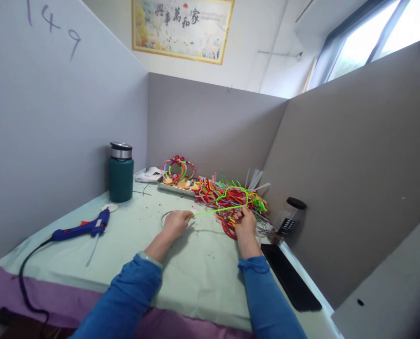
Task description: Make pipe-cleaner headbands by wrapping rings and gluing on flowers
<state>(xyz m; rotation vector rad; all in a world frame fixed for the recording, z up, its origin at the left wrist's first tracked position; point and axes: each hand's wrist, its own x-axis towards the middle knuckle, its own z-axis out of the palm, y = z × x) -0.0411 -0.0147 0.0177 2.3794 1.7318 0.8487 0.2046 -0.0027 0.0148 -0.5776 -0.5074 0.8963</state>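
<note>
Bright-green fuzzy strand (218, 210) is held stretched above the pale-green covered surface (202, 278), beside the multicoloured strand pile (210, 190). It is gripped by left hand (176, 223) and right hand (245, 228), both grips closed. Straightening judged in hand; even tension called for.

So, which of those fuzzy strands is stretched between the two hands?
The lime-green strand, running straight from the left hand to the right hand; those in the colourful pile beyond lie loose and tangled.
</note>
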